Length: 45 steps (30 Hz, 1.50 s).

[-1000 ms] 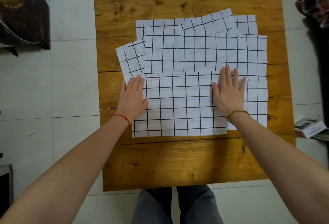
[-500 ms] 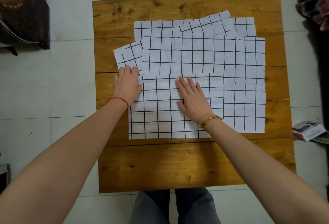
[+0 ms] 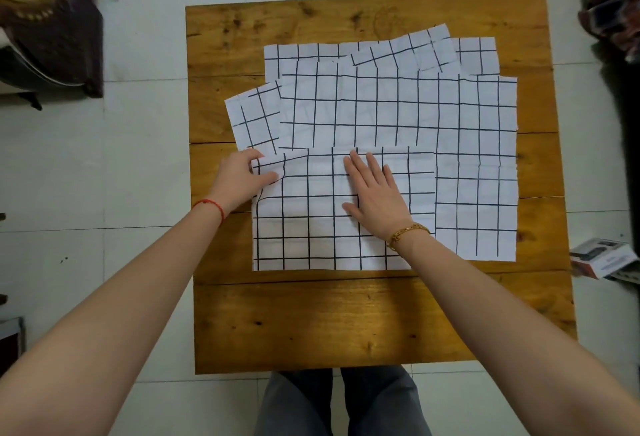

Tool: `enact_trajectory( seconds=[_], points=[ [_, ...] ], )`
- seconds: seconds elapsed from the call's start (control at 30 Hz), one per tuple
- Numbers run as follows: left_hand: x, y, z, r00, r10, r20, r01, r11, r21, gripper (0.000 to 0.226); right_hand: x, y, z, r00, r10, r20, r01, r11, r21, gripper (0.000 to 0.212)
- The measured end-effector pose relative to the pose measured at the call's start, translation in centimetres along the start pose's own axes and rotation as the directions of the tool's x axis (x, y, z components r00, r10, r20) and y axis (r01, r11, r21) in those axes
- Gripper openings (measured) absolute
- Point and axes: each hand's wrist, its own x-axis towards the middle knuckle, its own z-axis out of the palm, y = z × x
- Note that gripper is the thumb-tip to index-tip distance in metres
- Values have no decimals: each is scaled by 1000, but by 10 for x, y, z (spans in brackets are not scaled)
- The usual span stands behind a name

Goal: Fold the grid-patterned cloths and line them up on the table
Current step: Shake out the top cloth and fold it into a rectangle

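Several white cloths with a black grid lie overlapped on the wooden table (image 3: 346, 325). The nearest one is a folded cloth (image 3: 311, 228) at the front left of the pile. My left hand (image 3: 242, 179) pinches its far left corner, which is lifted and wrinkled. My right hand (image 3: 375, 196) lies flat on the middle of the same cloth, fingers straight, pressing it down. A larger unfolded cloth (image 3: 398, 110) spreads behind and to the right, with more cloths (image 3: 474, 55) under it at the back.
The table's front strip of bare wood lies between the cloths and my legs. A small box (image 3: 604, 257) sits on the tiled floor at the right. A dark chair (image 3: 48, 34) stands at the far left, and plaid fabric (image 3: 613, 10) hangs at the far right.
My right hand slid left from the folded cloth's right edge to its middle. My left hand moved up to the far left corner and pinched it, lifting it slightly.
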Motion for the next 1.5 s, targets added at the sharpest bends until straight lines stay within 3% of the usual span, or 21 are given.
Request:
enact_trajectory(
  seconds=[0.07, 0.13, 0.23, 0.37, 0.53, 0.67, 0.73, 0.8, 0.87, 0.93, 1.0, 1.07, 1.1, 1.17, 1.27, 1.33, 1.5],
  points=[
    [-10, 3, -2, 999, 8, -42, -14, 989, -147, 39, 0, -1, -1, 1000, 5, 11, -5, 1000, 7, 83],
    [-19, 7, -4, 997, 50, -53, -63, 962, -265, 16, 0, -2, -1, 1000, 5, 16, -5, 1000, 2, 85],
    [-33, 22, -7, 993, 113, -29, -116, 917, -382, 6, 0, -3, -2, 1000, 6, -3, -6, 1000, 2, 87],
    [-43, 43, -2, 981, 193, 7, -171, 884, -434, 10, 1, -2, -4, 1000, -2, -22, 2, 1000, -6, 93],
    [-49, 74, 17, 971, 234, 52, -186, 873, -451, 39, 1, 0, 0, 998, 2, -62, -2, 1000, 5, 99],
    [-50, 104, 38, 966, 253, 61, -194, 856, -478, 48, -12, 5, -9, 966, 54, -253, 25, 954, 299, 66],
    [-50, 116, 50, 961, 270, 65, -203, 843, -498, 51, -22, 8, -15, 926, 189, -327, 11, 852, 523, 45],
    [-50, 127, 63, 955, 292, 56, -227, 837, -498, 54, -31, 13, -24, 885, 381, -267, -52, 651, 757, 25],
    [-49, 134, 76, 955, 289, 68, -216, 835, -507, 59, -37, 21, -30, 845, 520, -127, -92, 375, 922, 31],
    [-47, 137, 90, 956, 272, 108, -179, 834, -522, 67, -43, 32, -36, 810, 586, 30, -134, 135, 982, 42],
    [-46, 136, 102, 954, 268, 137, -165, 845, -509, 71, -45, 46, -33, 763, 631, 141, -197, 20, 980, 49],
    [-46, 131, 110, 954, 276, 121, -193, 869, -456, 65, -48, 56, -29, 727, 655, 207, -254, -23, 967, 58],
    [-45, 128, 113, 955, 281, 96, -217, 880, -422, 59, -49, 61, -28, 717, 664, 212, -270, -16, 963, 63],
    [-41, 117, 116, 944, 328, 25, -308, 908, -285, 47, -52, 70, -23, 732, 667, 139, -284, 114, 952, 55],
    [-32, 96, 117, 919, 393, -17, -393, 918, -59, 42, -50, 81, -19, 776, 631, 15, -292, 337, 895, 14],
    [-27, 87, 114, 918, 395, -30, -395, 919, 9, 43, -45, 85, -20, 777, 630, -11, -311, 399, 863, 4],
    [-20, 75, 106, 906, 421, 45, -419, 876, 241, 50, -24, 94, -25, 754, 652, -76, -320, 466, 825, 4]
  ],
)
